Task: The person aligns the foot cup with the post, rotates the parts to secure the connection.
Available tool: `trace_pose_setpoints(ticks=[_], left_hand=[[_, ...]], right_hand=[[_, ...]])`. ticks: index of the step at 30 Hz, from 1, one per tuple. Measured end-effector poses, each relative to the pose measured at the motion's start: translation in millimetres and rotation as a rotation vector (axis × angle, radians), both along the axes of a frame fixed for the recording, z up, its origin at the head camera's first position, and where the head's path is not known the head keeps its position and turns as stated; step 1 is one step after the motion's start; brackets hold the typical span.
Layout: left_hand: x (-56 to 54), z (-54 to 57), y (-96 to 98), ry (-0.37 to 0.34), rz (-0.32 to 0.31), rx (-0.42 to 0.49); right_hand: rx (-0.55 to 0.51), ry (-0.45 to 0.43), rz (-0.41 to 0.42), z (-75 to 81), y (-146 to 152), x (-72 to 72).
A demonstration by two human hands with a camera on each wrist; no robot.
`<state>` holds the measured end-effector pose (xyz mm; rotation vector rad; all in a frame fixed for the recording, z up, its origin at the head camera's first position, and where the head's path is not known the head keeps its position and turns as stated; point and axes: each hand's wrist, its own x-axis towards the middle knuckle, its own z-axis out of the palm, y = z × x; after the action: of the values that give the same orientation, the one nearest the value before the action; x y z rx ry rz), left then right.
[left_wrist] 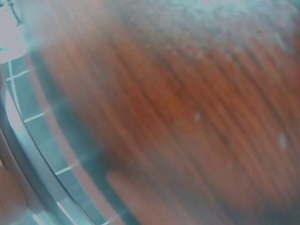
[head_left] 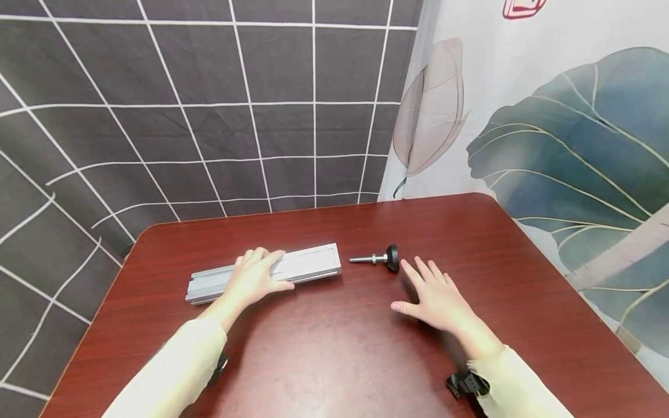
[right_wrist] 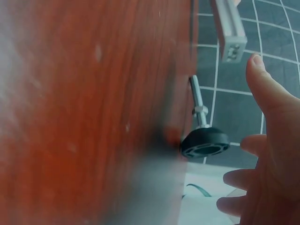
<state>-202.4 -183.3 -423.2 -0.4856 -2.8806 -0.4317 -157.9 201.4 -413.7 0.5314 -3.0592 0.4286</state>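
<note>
Right of the bar (head_left: pixel 313 262), the bolt (head_left: pixel 362 259) lies on the desk (head_left: pixel 334 342), its foot (head_left: pixel 392 258) nearest the right hand (head_left: pixel 438 297), spread wide and empty. The left hand (head_left: pixel 253 278) grips the bar; keeping that steady and pinching the foot squarely seems soundest.

Appears bright in head view, with pale glare on glossy red-brown wood-grain table (head_left: pixel 340 360), but blurred, hazy in left wrist view.

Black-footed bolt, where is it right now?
In the head view, the black-footed bolt lies on the red-brown table, between the metal bar on its left and the right grip on its right.
</note>
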Motion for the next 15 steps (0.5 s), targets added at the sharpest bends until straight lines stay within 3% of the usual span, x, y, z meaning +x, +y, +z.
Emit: trace_pose_setpoints(ticks=[8,15], left_hand=[[12.0,16.5,0.2,0.037,-0.023,0.001],[19.7,20.8,-1.1,0.047,-0.027,-0.035]], right_hand=[[-0.033,0.011,0.010,0.1,9,-24.7],[-0.059,0.002,-0.001,-2.9,13,-45.1]])
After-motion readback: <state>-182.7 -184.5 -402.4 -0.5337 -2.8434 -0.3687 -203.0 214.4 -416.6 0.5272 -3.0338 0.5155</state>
